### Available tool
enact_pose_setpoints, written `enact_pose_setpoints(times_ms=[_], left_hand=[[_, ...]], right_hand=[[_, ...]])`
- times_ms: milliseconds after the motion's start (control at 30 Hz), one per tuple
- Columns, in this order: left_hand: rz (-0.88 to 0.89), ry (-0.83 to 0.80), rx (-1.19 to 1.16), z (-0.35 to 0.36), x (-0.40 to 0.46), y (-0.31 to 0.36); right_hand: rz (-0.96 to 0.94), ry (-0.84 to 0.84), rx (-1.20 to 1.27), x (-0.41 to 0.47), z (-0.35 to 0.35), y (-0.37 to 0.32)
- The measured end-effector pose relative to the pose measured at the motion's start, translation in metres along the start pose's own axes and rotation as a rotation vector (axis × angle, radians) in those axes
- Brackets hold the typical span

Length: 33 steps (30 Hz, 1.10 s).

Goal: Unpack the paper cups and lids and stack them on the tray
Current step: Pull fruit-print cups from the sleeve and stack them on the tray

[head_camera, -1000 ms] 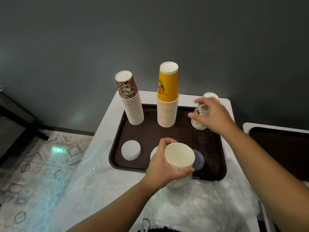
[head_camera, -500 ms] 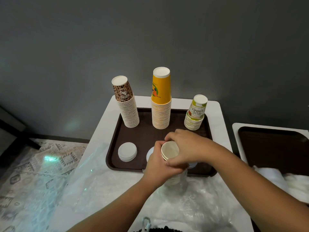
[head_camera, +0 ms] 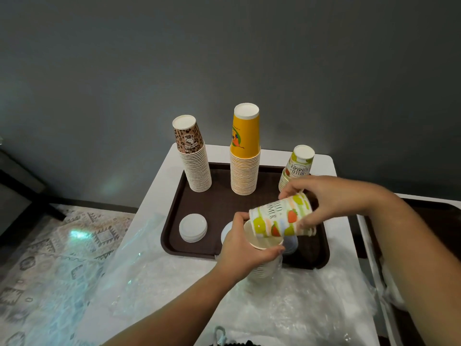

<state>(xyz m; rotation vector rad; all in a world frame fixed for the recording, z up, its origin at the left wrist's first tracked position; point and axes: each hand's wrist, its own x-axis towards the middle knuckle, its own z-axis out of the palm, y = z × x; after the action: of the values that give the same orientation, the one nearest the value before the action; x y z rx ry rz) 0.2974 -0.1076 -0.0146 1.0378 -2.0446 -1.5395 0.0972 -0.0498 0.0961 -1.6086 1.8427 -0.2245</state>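
A brown tray (head_camera: 174, 218) holds three upside-down cup stacks: leopard-print (head_camera: 193, 161), yellow (head_camera: 245, 151) and fruit-print (head_camera: 296, 168). My left hand (head_camera: 243, 248) grips an upright stack of fruit-print cups (head_camera: 264, 268) at the tray's front edge. My right hand (head_camera: 326, 198) holds a few fruit-print cups (head_camera: 282, 216) tipped on their side just above that stack. A pile of white lids (head_camera: 193, 227) lies on the tray's left; other lids (head_camera: 225, 233) are partly hidden behind my left hand.
Crumpled clear plastic wrap (head_camera: 287, 313) covers the white table (head_camera: 159, 176) in front of the tray. A second brown tray (head_camera: 439, 221) with white packaging sits to the right. A patterned rug (head_camera: 50, 245) lies on the floor at left.
My right hand came back from the far fruit-print stack, took hold of the top cups of the stack in my left hand, and has lifted them off, tipping them sideways.
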Motion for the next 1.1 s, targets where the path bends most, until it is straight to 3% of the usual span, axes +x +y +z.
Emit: enact_pose_setpoints(times_ms=[167, 233, 333, 433, 567, 733, 867, 1000, 1100], left_hand=[[-0.001, 0.003, 0.025, 0.0, 0.002, 0.001], [0.004, 0.013, 0.026, 0.0, 0.002, 0.001], [0.003, 0.009, 0.026, -0.001, 0.003, 0.002], [-0.006, -0.01, 0.031, -0.001, 0.004, 0.003], [-0.009, -0.012, 0.041, -0.001, 0.006, 0.001], [-0.015, -0.012, 0.047, -0.001, 0.008, 0.002], [-0.026, -0.014, 0.047, 0.0, 0.009, 0.001], [-0.023, -0.013, 0.054, 0.0, 0.01, 0.001], [-0.019, -0.006, 0.054, 0.0, 0.011, 0.001]], right_hand=[[0.028, -0.113, -0.129, 0.019, 0.021, 0.019], [0.018, -0.063, 0.051, 0.025, 0.026, 0.027], [0.012, 0.271, 0.511, 0.037, 0.02, 0.035], [0.055, 0.651, 0.689, 0.062, 0.009, 0.053], [0.145, 0.88, 0.816, 0.091, 0.002, 0.081], [0.262, 0.932, 0.803, 0.108, 0.007, 0.1], [0.239, 0.965, 0.699, 0.114, 0.012, 0.104], [0.287, 0.895, 0.417, 0.119, 0.015, 0.106], [0.331, 0.788, 0.347, 0.12, 0.009, 0.106]])
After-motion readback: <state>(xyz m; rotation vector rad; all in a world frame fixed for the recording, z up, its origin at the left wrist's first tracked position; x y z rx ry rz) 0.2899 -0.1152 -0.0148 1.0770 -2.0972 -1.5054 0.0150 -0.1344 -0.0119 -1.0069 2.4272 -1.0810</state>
